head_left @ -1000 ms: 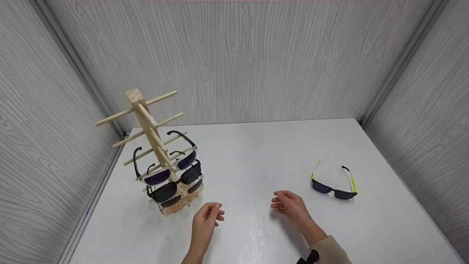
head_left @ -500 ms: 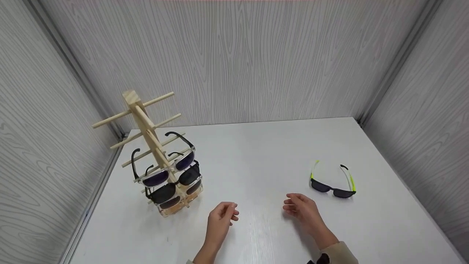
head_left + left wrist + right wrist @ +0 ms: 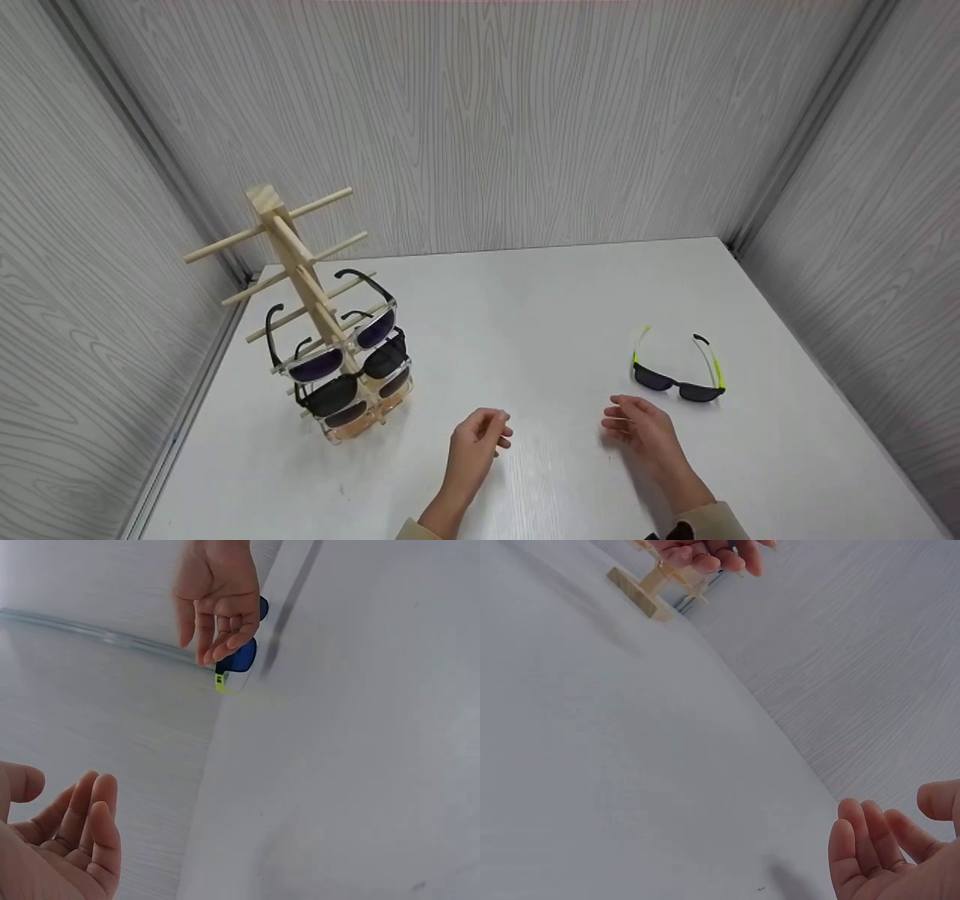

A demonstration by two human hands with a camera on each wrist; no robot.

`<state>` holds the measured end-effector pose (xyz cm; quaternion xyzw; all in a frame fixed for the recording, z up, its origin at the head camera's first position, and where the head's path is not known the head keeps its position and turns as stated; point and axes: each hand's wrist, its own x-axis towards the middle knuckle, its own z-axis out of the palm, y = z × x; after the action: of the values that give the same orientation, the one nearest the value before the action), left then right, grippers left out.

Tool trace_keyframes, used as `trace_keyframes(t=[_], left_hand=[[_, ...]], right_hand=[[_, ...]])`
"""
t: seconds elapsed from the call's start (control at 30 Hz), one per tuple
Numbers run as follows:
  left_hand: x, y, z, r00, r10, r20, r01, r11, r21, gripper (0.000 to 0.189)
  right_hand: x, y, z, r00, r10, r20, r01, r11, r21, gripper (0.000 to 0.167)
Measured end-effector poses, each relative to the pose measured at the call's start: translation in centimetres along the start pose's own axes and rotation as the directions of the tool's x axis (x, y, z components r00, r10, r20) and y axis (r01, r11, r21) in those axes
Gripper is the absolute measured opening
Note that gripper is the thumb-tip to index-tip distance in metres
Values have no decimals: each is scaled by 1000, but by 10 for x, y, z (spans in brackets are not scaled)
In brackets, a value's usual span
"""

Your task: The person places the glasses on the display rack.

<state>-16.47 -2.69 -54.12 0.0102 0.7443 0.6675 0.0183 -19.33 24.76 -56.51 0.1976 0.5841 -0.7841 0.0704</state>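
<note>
Black-fronted sunglasses (image 3: 679, 384) with yellow-green temples lie unfolded on the white table at the right, temples pointing away from me. My right hand (image 3: 646, 435) hovers just left of and nearer than them, fingers loosely bent, holding nothing. To its left, my left hand (image 3: 475, 444) is over the table with relaxed fingers and nothing in its grasp. In the left wrist view the right hand (image 3: 219, 604) partly covers the sunglasses (image 3: 241, 656). At the left stands a wooden display rack (image 3: 300, 274), its lower rungs carrying several sunglasses (image 3: 330, 365).
The rack's upper rungs (image 3: 319, 202) are bare and stick out to both sides. Grey wood-grain panels (image 3: 480, 127) enclose the white table (image 3: 517, 315) at the back and both sides. In the right wrist view the rack's base (image 3: 639, 594) shows near the table edge.
Both hands have moved to the right, the right one closer to the sunglasses lying on the table. The view has shifted slightly. The rack and its sunglasses stay as they were.
</note>
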Motion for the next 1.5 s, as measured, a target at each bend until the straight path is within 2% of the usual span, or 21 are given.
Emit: trace_keyframes(t=[0.2, 0.37, 0.43, 0.57, 0.73, 1.1, 1.37, 1.5], left_hand=[[3, 2, 10, 999, 27, 33, -27, 1000, -8, 20], [-1, 25, 16, 998, 39, 52, -38, 999, -26, 16], [2, 29, 20, 997, 43, 58, -41, 998, -39, 15], [16, 17, 33, 997, 59, 55, -58, 998, -36, 15], [30, 4, 43, 995, 75, 66, -73, 997, -25, 18], [41, 0, 61, 994, 64, 91, -62, 998, -27, 19], [48, -1, 80, 994, 42, 101, -39, 999, -36, 18], [51, -1, 92, 992, 50, 113, -44, 997, -55, 20]], right_hand=[[-2, -2, -13, 1000, 1, -19, -1, 1000, 10, 34], [-3, -4, -23, 999, 2, -39, -2, 1000, -14, 39], [-4, -6, -28, 998, -7, -55, 7, 1000, -12, 38], [-6, -8, -35, 997, -16, -73, 17, 1000, 16, 33], [-7, -10, -42, 997, 11, -81, -9, 999, 30, 34], [-12, -19, -59, 992, 64, -110, -54, 994, 94, 42], [-17, -25, -74, 986, 91, -138, -70, 987, 146, 21], [-18, -27, -80, 983, 69, -173, -48, 991, 124, 21]])
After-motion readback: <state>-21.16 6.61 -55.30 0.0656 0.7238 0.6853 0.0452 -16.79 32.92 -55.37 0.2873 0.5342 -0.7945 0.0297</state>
